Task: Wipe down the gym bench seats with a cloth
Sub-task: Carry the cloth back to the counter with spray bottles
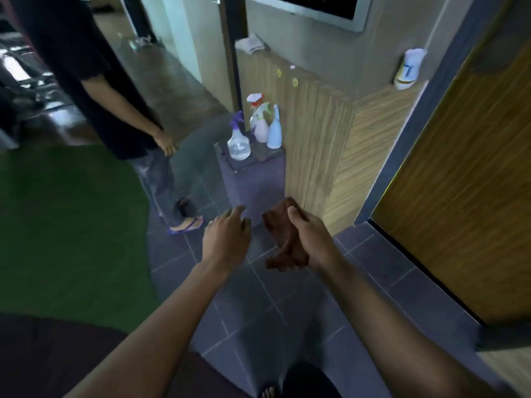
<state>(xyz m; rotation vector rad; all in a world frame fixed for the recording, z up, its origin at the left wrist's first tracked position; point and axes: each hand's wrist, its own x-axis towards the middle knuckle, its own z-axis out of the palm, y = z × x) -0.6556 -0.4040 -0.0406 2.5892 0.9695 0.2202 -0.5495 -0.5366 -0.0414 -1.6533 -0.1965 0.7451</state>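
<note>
My right hand (311,238) is closed around a crumpled brown cloth (283,234), which hangs down from the fist above the grey tiled floor. Just to its left, my left hand (227,237) is held out with the fingers apart and nothing in it, a short gap away from the cloth. No gym bench seat is in view.
Several spray bottles (260,130) stand on a dark purple block (255,182) ahead, against a wooden panelled counter (321,133). A person in dark clothes and sandals (120,90) stands at the left. Green turf (66,225) covers the floor left; a wooden door (465,196) is right.
</note>
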